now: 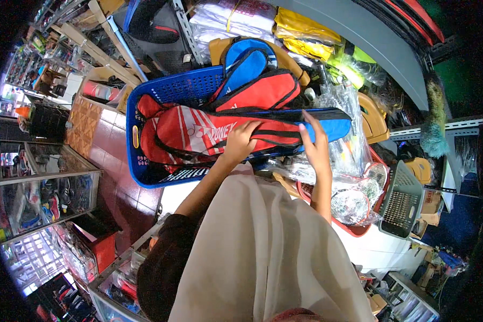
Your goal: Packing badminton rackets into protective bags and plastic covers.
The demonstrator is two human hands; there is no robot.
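A red racket bag with white and grey stripes and black edging lies across a blue plastic basket. My left hand is closed on the bag's middle, its fingers bent over the fabric near a black zip. At the bag's narrow end is my right hand, thumb and fingers apart, touching or nearly touching it. Beneath that end a blue racket bag sticks out to the right. Another red bag and an upright blue bag lean behind them in the basket.
On the right, a red basket holds plastic-wrapped rackets, beside a grey basket. Clear plastic sleeves and yellow packets lie beyond. Glass display cases stand to the left over a tiled floor.
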